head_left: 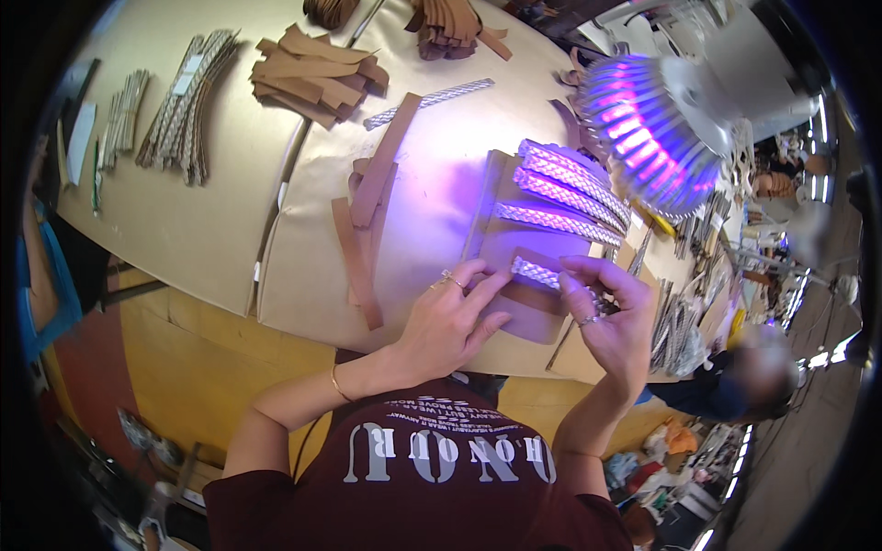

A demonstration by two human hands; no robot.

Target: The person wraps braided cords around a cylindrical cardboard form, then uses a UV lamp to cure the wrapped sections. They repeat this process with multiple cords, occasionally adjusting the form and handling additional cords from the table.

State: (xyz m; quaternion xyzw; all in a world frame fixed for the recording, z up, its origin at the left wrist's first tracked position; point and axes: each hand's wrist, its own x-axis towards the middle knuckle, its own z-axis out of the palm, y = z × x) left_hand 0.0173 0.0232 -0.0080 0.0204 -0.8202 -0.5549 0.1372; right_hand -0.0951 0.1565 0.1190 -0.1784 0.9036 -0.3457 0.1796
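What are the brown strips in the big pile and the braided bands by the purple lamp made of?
Brown strips: probably leather or imitation leather, with a fairly matte look; they're flat, thin and bend softly.

Braided bands: perhaps fabric or synthetic strands, as the crisscross weave shows; coloured glare makes their finish hard to judge.

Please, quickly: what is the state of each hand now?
Left hand: open, fingertips by the brown strip.
Right hand: closed, pinching the braided strip.
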